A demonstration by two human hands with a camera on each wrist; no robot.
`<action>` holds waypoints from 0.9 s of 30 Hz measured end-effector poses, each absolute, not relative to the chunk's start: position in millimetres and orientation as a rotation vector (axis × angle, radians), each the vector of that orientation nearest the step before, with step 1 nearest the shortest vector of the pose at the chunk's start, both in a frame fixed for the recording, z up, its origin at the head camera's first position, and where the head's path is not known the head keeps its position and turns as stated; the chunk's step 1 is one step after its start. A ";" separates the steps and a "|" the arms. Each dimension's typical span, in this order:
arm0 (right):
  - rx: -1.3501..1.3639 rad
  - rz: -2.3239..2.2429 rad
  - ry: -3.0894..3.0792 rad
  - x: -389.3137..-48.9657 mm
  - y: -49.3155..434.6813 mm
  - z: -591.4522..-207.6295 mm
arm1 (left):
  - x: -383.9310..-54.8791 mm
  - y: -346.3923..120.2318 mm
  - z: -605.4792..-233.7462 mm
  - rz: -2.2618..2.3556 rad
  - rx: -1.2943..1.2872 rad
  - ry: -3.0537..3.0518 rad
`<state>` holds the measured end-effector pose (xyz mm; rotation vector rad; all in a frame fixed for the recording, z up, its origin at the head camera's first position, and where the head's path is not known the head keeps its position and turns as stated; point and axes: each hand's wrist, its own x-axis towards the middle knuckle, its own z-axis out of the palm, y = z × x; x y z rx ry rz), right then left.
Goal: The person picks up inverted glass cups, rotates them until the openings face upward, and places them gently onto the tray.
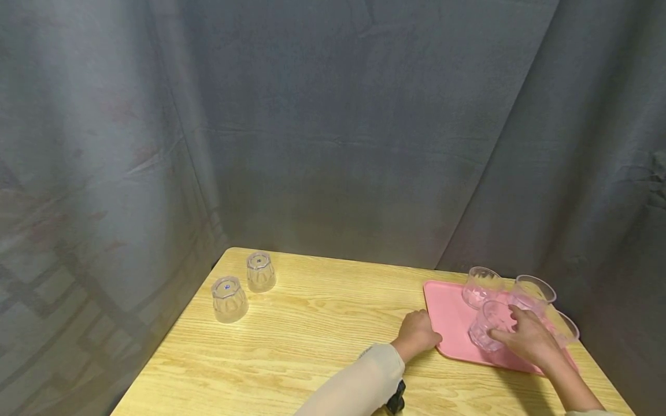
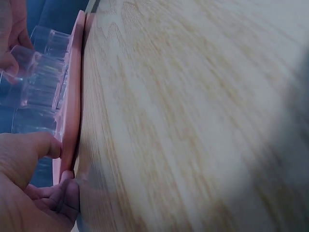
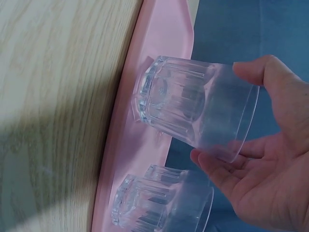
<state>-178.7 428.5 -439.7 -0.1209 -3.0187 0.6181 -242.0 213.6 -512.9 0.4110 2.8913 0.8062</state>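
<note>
My right hand [image 1: 528, 341] holds a clear plastic cup [image 3: 193, 104] near its rim, thumb on one side and fingers on the other. The cup is mouth up, its faceted base at the surface of a pink tray [image 1: 450, 315]. With thumb and fingers, my left hand [image 1: 418, 332] pinches the tray's left edge; the left wrist view shows this grip [image 2: 43, 181] close up. Three more clear cups stand mouth up on the tray: one at the back left [image 1: 474, 292], one at the back right [image 1: 536, 286] and another behind the right hand [image 1: 566, 326].
Two clear cups stand upside down at the table's far left, a nearer one [image 1: 229, 303] and a farther one [image 1: 260, 274]. The wooden table [image 1: 322, 306] has grey curtains [image 1: 333, 144] along its back and sides. The tray lies near the table's right edge.
</note>
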 end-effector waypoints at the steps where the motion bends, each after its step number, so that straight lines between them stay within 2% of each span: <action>1: -0.124 0.617 -3.024 -179.0 429.0 -440.2 | -241.9 213.3 -512.6 0.807 0.413 2.891; 27: -0.157 0.605 -3.104 -183.7 438.7 -440.8 | -241.4 213.3 -510.3 0.788 0.441 2.872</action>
